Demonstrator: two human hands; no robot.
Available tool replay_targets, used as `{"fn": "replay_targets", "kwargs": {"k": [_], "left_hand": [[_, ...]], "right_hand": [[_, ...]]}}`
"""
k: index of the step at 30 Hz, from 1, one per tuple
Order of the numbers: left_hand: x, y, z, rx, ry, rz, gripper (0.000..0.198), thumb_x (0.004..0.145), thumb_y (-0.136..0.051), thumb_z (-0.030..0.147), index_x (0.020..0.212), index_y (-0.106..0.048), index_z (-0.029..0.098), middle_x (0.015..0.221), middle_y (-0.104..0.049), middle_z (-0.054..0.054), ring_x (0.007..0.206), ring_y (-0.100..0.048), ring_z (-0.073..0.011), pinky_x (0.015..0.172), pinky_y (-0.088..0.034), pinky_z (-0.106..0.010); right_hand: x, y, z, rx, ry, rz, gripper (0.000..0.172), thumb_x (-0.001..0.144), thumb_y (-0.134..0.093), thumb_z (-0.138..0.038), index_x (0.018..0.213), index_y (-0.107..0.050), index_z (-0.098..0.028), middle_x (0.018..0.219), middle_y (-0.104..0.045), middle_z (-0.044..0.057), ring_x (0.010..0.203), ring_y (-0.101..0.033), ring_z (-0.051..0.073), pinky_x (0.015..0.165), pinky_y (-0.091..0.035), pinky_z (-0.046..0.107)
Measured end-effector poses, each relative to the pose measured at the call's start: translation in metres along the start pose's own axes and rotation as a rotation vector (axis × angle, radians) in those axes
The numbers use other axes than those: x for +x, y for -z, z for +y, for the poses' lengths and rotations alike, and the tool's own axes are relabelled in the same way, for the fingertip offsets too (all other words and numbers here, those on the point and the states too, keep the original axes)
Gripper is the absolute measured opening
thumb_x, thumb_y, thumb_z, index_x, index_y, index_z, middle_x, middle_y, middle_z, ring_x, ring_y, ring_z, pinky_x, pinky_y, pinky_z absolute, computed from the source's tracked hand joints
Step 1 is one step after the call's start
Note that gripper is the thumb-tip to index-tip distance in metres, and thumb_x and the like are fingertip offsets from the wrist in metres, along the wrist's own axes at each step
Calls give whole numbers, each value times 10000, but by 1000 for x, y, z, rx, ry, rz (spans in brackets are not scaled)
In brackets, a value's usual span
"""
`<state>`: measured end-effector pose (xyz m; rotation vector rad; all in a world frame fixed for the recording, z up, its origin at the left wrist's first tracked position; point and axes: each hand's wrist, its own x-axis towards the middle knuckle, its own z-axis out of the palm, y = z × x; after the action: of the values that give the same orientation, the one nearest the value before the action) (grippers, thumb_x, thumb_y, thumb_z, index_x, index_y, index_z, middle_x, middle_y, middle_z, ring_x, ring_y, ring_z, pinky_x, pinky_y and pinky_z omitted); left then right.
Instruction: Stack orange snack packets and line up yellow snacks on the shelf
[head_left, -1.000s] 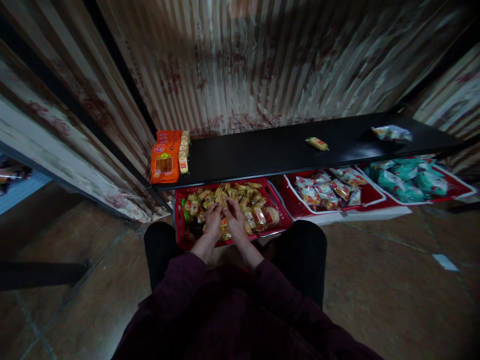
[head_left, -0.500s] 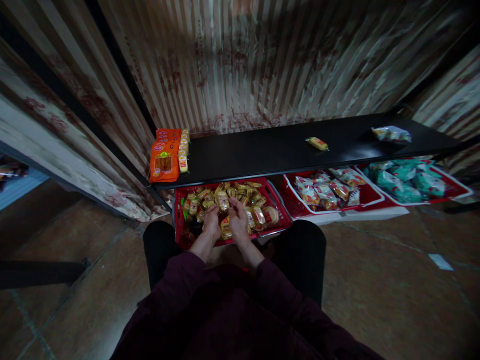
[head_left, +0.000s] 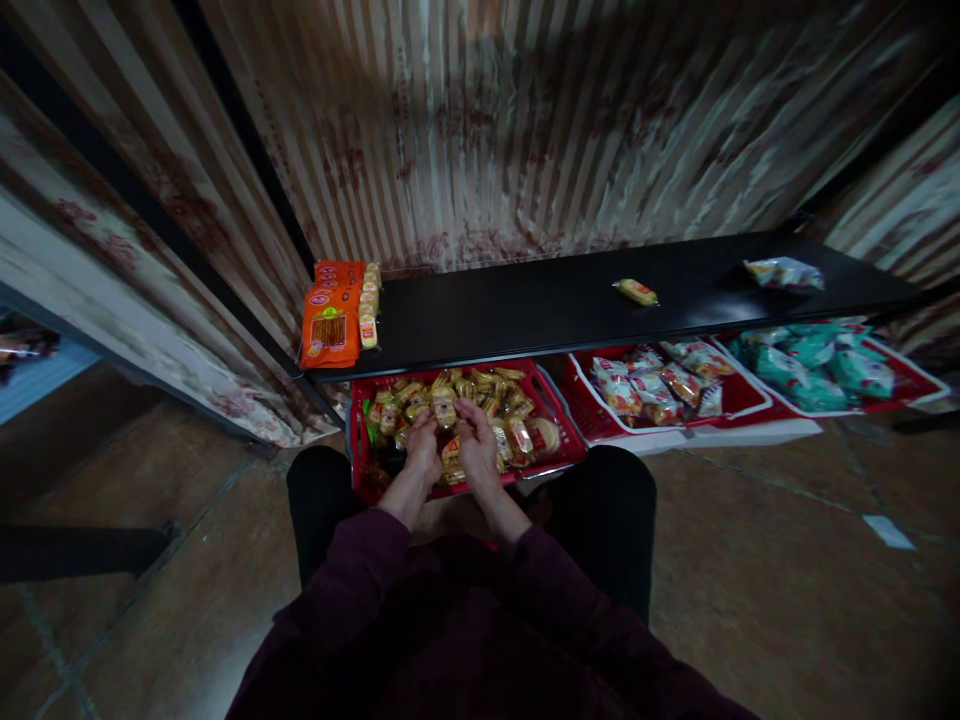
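Over a red basket between my knees, my left hand and my right hand face each other. Between their fingertips is a small wrapped snack cake in clear and gold film, gripped from both sides. Under and around it, the basket is filled with more gold-wrapped snacks, some with red labels. The palms and the undersides of the fingers are hidden from view.
A black shelf runs behind the basket. On it are orange packets, a row of small yellow packs, one yellow packet and a pale bag. Further red baskets hold white-red packets and teal packets.
The hands stay over the basket with the snack cake between them, almost unmoved. The whole view has shifted very slightly.
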<state>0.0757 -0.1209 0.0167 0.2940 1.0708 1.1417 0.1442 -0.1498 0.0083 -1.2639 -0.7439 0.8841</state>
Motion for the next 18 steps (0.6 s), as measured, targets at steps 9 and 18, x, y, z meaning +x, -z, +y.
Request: {"fn": "replay_targets", "kwargs": {"k": [9,18], "left_hand": [[1,-1,0,-64,72,14,80,719,-576,177,766,-632,144,719,-660,-29,661,-621,-141,661,-496,-272],[2,2,-3,-76,98,-1,91,704,-646,192,775,-616,145,663,-627,2,606,-593,-114,647,-479,-249]], "right_hand": [[1,2,2,-44,25,2,402,720,-486,-185,1093,-632,-219,1139,-670,57,1101,-597,210,1022,-420,431],[-3,2,-1,-79,63,-18,405,733,-483,-164,1105,-633,-225,1151,-668,47,1111,-589,197,1032,-409,399]]}}
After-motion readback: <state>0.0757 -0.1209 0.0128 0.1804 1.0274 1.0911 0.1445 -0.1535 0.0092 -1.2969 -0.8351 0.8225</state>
